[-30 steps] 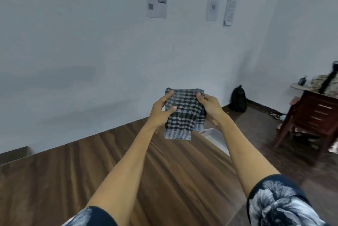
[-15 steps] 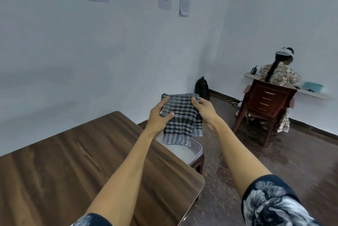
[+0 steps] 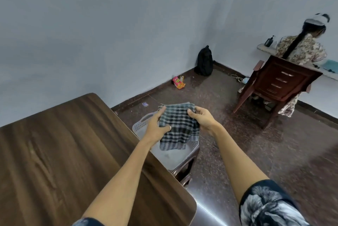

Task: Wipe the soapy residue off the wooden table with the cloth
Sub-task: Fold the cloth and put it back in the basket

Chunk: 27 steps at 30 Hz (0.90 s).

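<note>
The dark brown wooden table (image 3: 60, 143) stands by a pale blue wall (image 3: 109, 24). Both the left hand (image 3: 155, 129) and the right hand (image 3: 203, 118) grasp the black-and-white checked cloth (image 3: 177, 127) over a white plastic basket (image 3: 139, 127). No writing is readable.

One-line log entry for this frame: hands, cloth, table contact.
left hand: grips cloth | right hand: grips cloth | cloth: in air over white basket, off wooden table | wiping: not underway

Head-worn view, seemingly down-forward.
</note>
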{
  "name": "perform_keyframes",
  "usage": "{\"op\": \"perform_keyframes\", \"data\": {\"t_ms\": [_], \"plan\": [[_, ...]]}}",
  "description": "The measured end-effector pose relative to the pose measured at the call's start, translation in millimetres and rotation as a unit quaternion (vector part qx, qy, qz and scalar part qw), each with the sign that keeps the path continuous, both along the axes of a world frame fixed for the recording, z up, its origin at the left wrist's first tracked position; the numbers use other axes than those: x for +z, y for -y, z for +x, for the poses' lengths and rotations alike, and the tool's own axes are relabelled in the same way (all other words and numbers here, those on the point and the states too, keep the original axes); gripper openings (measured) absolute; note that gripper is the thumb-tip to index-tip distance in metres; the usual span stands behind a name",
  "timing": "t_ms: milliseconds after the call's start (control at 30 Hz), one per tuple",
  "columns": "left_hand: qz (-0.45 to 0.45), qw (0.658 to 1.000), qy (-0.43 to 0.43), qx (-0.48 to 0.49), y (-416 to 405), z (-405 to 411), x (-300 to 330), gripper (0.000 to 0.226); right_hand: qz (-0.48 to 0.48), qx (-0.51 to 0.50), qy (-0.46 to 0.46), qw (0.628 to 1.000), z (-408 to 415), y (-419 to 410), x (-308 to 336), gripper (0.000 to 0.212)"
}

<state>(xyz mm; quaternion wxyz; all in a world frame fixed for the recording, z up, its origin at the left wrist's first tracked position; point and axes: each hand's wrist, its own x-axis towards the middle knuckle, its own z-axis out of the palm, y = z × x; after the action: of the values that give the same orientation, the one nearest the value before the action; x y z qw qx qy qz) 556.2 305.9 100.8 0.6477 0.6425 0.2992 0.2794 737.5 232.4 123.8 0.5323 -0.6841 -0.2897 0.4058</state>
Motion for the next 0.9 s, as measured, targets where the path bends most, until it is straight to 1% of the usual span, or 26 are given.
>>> {"op": "perform_keyframes", "data": {"t_ms": [233,433,533,700,800,833,867,900], "plan": [[-0.042,0.995,-0.087,-0.012,-2,37,-65,0.071,-0.088,0.019,-0.033,0.995,35,-11,-55,0.018],[-0.064,0.987,-0.146,0.032,2,97,-115,0.072,-0.166,0.059,0.0,0.984,92,-35,-100,0.022],[-0.11,0.978,-0.17,0.058,0,127,-146,0.072,-0.201,0.106,0.026,0.974,120,-56,-133,0.015],[-0.175,0.952,-0.223,0.114,-14,152,-212,0.074,-0.259,0.224,0.083,0.936,142,-99,-206,0.02],[-0.194,0.937,-0.257,0.139,-29,154,-251,0.074,-0.284,0.285,0.104,0.909,140,-129,-254,0.009],[-0.195,0.932,-0.267,0.149,-35,153,-261,0.074,-0.288,0.296,0.106,0.904,138,-139,-269,0.014],[-0.192,0.928,-0.277,0.157,-42,152,-268,0.074,-0.295,0.304,0.106,0.9,134,-148,-279,0.014],[-0.188,0.924,-0.289,0.164,-48,149,-277,0.073,-0.301,0.311,0.105,0.895,131,-157,-290,0.009]]}}
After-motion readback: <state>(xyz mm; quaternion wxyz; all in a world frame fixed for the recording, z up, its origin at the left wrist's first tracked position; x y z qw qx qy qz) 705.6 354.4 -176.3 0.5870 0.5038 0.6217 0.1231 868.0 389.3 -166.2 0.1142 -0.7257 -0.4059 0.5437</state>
